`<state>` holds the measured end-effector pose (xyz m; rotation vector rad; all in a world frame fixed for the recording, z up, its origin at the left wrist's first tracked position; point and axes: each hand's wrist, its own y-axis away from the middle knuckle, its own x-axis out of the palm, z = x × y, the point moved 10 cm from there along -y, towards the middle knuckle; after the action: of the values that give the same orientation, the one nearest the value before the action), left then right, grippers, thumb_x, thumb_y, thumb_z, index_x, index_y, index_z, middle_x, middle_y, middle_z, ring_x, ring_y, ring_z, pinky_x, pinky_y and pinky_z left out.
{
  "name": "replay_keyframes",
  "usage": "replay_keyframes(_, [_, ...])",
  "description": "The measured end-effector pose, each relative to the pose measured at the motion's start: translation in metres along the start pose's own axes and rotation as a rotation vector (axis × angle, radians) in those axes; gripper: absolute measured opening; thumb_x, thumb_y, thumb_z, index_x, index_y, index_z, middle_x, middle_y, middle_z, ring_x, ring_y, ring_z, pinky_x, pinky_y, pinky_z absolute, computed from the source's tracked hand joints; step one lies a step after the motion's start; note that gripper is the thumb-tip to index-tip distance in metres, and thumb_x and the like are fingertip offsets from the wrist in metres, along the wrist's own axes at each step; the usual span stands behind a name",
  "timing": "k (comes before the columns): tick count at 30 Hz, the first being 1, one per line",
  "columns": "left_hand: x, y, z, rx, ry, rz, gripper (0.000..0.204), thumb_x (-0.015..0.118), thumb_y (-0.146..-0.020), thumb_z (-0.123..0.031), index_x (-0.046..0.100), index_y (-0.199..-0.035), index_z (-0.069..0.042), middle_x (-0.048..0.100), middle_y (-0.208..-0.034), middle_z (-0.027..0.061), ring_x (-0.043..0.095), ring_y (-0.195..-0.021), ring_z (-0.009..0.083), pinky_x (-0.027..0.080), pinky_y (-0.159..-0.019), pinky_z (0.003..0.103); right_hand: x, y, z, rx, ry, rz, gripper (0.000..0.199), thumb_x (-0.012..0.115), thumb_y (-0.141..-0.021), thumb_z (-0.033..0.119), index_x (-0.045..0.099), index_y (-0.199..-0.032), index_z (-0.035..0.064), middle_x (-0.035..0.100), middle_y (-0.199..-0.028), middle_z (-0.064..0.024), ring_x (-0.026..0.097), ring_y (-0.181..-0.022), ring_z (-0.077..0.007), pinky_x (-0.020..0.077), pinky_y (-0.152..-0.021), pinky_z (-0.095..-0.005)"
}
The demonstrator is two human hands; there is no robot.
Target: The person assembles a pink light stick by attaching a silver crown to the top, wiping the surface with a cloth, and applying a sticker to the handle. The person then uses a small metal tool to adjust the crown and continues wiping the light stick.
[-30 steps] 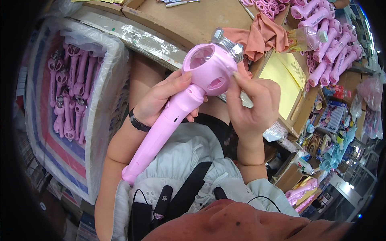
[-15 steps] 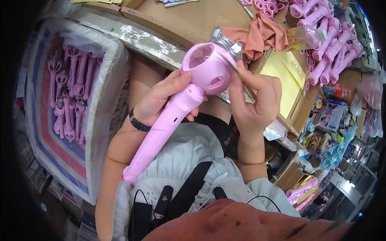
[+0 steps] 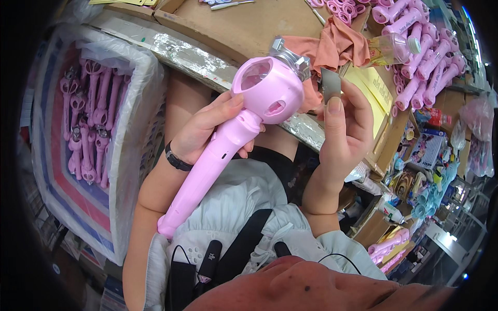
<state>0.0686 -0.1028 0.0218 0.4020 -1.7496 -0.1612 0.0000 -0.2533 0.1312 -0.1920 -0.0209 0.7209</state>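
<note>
My left hand (image 3: 211,120) is closed round the neck of a pink plastic wand (image 3: 207,160), just below its hollow round head. The head has a large round opening and a smaller oval one. Its handle slants down toward my left forearm. Against the far right side of the head shows a silver bolt-shaped metal piece (image 3: 290,56); whether it is fixed to the head I cannot tell. To the right, apart from the wand, my right hand (image 3: 346,127) pinches a thin, flat grey metal blade (image 3: 331,85) between thumb and fingers.
On the left stands a striped, plastic-lined crate (image 3: 116,150) of similar pink wands. Ahead is a workbench edge (image 3: 171,45) with a cardboard tray (image 3: 207,23), an orange cloth (image 3: 342,44) and a clear bottle (image 3: 391,49). Pink wand parts (image 3: 430,57) are piled at far right.
My right hand has moved off the wand's head to the right and turned, so the grey blade now shows upright in its fingers. My left hand keeps its hold.
</note>
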Motion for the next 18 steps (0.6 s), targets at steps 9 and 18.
replay_keyframes(9, [0.0,0.0,0.0,0.01,-0.009,0.002,0.04,0.05,-0.101,-0.031,0.037,-0.128,-0.004,0.064,-0.096,0.0189,0.069,-0.066,0.0258,0.06,-0.057,0.034,0.018,0.007,0.0,-0.051,0.308,0.262,0.013,0.061,-0.091,-0.001,0.061,-0.103,-0.0029,0.063,-0.097,-0.0064,0.059,-0.079,-0.0118,0.049,-0.074,-0.0254])
replay_keyframes(18, [0.002,0.0,-0.002,0.008,-0.032,-0.002,0.041,0.051,-0.1,-0.032,0.038,-0.126,-0.004,0.065,-0.095,0.0183,0.069,-0.065,0.0248,0.06,-0.057,0.034,0.011,0.006,-0.005,0.11,0.182,0.202,0.014,0.061,-0.092,0.002,0.058,-0.104,-0.0024,0.064,-0.095,-0.0078,0.062,-0.085,-0.0126,0.05,-0.077,-0.0259])
